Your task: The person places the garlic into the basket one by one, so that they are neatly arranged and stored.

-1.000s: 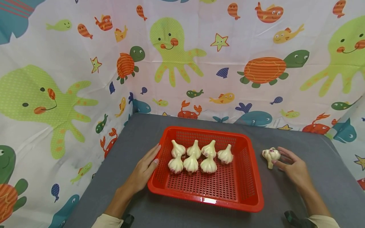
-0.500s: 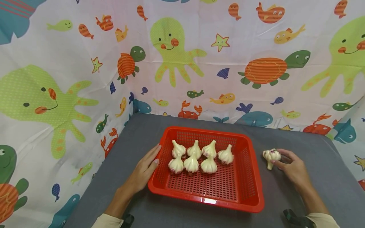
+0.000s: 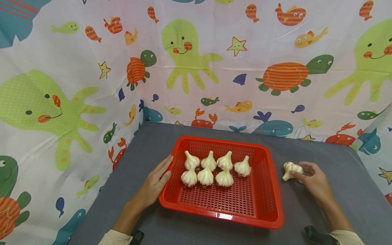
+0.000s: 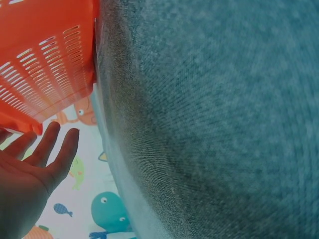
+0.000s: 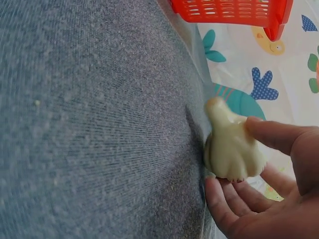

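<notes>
A red plastic basket (image 3: 226,217) with slotted walls stands on the grey table. Inside it, garlic bulbs (image 3: 224,177) are grouped in two rows, three in the near row and several behind. My left hand (image 3: 153,183) rests its straight fingers against the basket's left rim; the left wrist view shows the fingers (image 4: 62,154) spread beside the wall. To the right of the basket, my right hand (image 3: 316,180) holds another garlic bulb (image 5: 234,144) between thumb and fingers, low over the table. Its stem points left toward the basket in the head view.
A grey cloth (image 3: 147,143) covers the table. White curtains (image 3: 202,41) printed with sea animals rise behind it and along the left side. A dark strap (image 3: 318,234) with a device sits at the right wrist, another at the left.
The garlic bulb at my right hand has turned, its stem swinging from pointing toward me to pointing left. My left hand and the basket stay in place.
</notes>
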`<state>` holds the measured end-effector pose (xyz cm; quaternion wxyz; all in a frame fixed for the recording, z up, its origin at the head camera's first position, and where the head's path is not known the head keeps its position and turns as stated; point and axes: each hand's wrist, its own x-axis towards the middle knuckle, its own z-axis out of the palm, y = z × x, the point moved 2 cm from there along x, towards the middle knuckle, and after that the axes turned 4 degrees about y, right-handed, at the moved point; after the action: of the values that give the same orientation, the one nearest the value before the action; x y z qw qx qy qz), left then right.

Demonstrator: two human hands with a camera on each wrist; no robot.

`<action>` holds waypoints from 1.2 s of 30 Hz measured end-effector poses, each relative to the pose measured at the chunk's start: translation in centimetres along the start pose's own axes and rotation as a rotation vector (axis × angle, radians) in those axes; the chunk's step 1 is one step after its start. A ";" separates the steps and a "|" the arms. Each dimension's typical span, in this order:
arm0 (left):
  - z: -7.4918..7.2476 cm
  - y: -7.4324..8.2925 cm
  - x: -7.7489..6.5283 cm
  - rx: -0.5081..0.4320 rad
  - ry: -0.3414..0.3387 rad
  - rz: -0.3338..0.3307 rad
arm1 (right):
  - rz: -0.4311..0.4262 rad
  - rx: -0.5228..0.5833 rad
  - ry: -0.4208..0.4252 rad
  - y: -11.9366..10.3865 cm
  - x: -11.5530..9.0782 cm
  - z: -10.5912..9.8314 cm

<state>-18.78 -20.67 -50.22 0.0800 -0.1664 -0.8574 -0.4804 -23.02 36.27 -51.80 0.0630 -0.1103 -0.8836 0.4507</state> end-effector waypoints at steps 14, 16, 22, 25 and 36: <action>0.0 0.1 -0.1 0.015 0.006 -0.003 | 0.064 -0.020 -0.079 -0.9 -0.7 -0.2; 0.0 0.1 -0.1 0.014 0.004 -0.002 | 0.056 -0.015 -0.080 -1.0 -0.9 -0.1; 0.0 0.1 -0.1 0.010 0.005 -0.004 | 0.021 0.038 -0.041 -0.9 -1.0 -0.2; 0.0 0.0 -0.1 0.006 0.005 -0.007 | 0.018 0.072 -0.031 -0.9 -1.1 -0.3; 0.1 -0.1 0.0 0.022 0.004 -0.005 | -0.026 0.300 -0.032 -2.1 -1.6 -0.9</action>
<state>-18.80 -20.63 -50.34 0.0822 -0.1622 -0.8630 -0.4714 -21.52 35.39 -49.56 0.0707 -0.0808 -0.8085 0.5786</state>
